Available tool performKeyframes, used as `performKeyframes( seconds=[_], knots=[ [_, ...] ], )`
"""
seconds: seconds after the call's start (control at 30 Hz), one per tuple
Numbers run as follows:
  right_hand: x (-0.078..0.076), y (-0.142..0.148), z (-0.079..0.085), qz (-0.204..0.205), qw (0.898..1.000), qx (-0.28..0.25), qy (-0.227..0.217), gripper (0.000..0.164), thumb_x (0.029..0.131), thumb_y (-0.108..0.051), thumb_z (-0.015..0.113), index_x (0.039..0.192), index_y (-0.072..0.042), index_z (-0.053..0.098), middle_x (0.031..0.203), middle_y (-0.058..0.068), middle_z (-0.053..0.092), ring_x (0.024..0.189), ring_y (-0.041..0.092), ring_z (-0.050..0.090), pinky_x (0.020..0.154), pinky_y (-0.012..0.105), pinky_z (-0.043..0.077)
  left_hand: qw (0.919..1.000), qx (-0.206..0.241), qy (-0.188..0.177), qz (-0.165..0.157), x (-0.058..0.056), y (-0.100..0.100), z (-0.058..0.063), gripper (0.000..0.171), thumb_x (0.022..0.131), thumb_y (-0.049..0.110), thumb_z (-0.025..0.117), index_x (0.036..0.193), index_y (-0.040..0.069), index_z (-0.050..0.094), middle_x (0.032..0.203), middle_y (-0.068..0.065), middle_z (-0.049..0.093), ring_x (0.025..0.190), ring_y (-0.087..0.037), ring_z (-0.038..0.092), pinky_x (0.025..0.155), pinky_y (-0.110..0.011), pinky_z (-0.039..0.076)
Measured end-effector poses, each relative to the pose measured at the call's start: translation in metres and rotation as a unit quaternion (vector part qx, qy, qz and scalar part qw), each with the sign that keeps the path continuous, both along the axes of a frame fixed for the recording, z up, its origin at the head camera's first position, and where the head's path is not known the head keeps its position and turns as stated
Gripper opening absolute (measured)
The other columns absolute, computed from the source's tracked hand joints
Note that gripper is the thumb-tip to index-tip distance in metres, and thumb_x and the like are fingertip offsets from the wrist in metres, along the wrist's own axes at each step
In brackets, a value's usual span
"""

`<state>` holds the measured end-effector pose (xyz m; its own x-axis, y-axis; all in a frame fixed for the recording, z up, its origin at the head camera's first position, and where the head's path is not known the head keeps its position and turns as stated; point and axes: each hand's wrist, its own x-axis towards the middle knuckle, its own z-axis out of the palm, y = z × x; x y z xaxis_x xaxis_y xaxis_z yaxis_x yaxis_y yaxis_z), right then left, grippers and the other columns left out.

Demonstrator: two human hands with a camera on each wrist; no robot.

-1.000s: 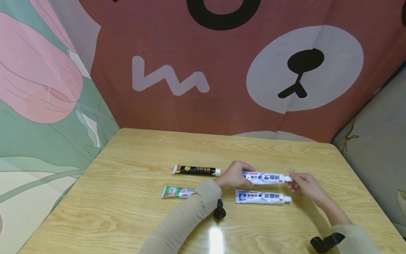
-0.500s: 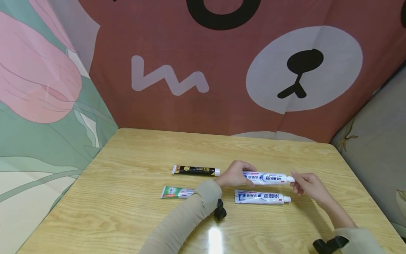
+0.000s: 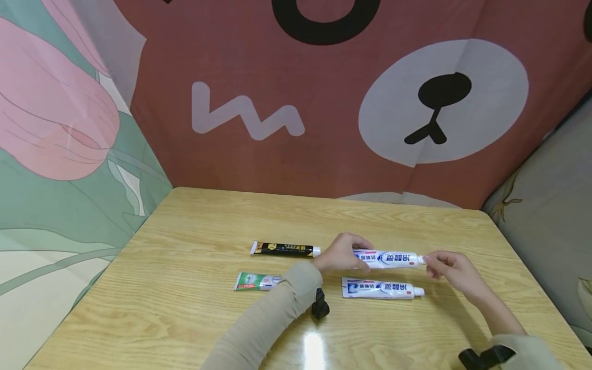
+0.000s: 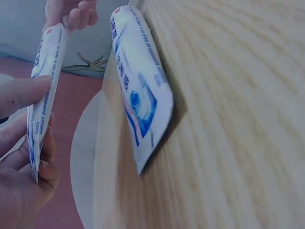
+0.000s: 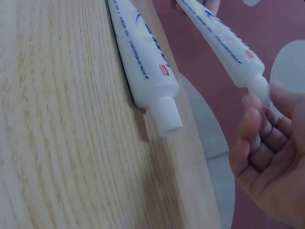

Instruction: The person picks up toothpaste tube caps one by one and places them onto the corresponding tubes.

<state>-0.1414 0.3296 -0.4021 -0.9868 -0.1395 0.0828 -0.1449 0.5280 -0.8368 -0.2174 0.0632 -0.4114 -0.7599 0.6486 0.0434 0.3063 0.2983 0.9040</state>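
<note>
My left hand (image 3: 343, 254) grips the crimped end of a white and blue toothpaste tube (image 3: 387, 259), thumb on one side and fingers on the other. In the left wrist view this tube (image 4: 46, 71) hangs in the air, apart from the table. At its other end, my right hand (image 3: 455, 273) pinches the white cap (image 5: 259, 89) between thumb and forefinger, as the right wrist view shows. A second tube of the same look (image 3: 378, 288) lies flat on the table just in front, its cap (image 5: 166, 117) on and pointing right.
Left of my hands, a black toothpaste tube (image 3: 287, 249) with a white cap lies on the wooden table (image 3: 185, 318). A green and white tube (image 3: 254, 281) lies nearer, partly hidden by my left sleeve (image 3: 277, 308). A red printed cloth (image 3: 333, 164) stands behind the table.
My right fingers shift slightly at the cap, moving a little right and then closing further over it. My left hand and the tubes on the table stay where they were.
</note>
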Motion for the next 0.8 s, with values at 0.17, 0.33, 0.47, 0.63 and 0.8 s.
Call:
performKeyframes(
  seconds=[0.17,0.33,0.47,0.63,0.8],
  knots=[
    [-0.0011,-0.0036,0.0022,-0.009,1.0,0.009,-0.018,0.045,0.099,-0.022,0.038,0.079,0.012,0.059,0.058,0.004,0.052,0.051,0.016,0.048,0.048,0.031,0.042,1.0,0.0,0.0,-0.007,-0.002,-0.0021,0.0003,0.039,0.066,0.004,0.079,0.102,0.01,0.067,0.092,0.011,0.063,0.086,-0.001,0.056,0.079,-0.018,0.044],
    [0.0004,-0.0025,0.0033,0.008,1.0,0.004,0.006,0.03,0.095,-0.014,0.048,0.103,0.013,0.056,0.075,0.012,0.061,0.063,0.014,0.056,0.057,0.03,0.048,0.9999,-0.001,-0.011,-0.004,-0.0028,-0.0041,-0.0004,0.04,0.067,0.005,0.079,0.104,0.011,0.067,0.095,0.011,0.063,0.089,-0.002,0.056,0.08,-0.019,0.044],
    [0.0011,-0.0027,0.0033,0.012,1.0,0.008,0.017,0.024,0.093,-0.01,0.052,0.102,0.012,0.056,0.076,0.011,0.062,0.065,0.013,0.057,0.058,0.03,0.05,0.9999,-0.002,-0.016,-0.002,-0.0019,-0.0045,0.0006,0.04,0.066,0.005,0.08,0.103,0.011,0.067,0.094,0.01,0.063,0.086,-0.002,0.056,0.079,-0.019,0.044],
    [-0.0001,-0.0055,0.004,0.006,1.0,0.013,-0.002,0.038,0.098,-0.018,0.042,0.081,0.012,0.058,0.06,0.003,0.054,0.053,0.012,0.05,0.049,0.031,0.044,0.9999,-0.001,-0.014,-0.008,-0.0002,-0.005,0.002,0.039,0.066,0.005,0.08,0.102,0.009,0.067,0.09,0.009,0.064,0.083,-0.002,0.057,0.078,-0.018,0.044],
    [-0.0002,-0.0059,0.0043,0.019,1.0,0.0,0.003,0.035,0.098,-0.017,0.042,0.092,0.014,0.057,0.065,0.007,0.058,0.057,0.014,0.052,0.052,0.03,0.046,0.9999,-0.003,-0.011,-0.011,0.0009,-0.0044,0.0027,0.038,0.066,0.006,0.08,0.102,0.01,0.068,0.09,0.01,0.064,0.083,-0.002,0.057,0.078,-0.018,0.044]
  ],
)
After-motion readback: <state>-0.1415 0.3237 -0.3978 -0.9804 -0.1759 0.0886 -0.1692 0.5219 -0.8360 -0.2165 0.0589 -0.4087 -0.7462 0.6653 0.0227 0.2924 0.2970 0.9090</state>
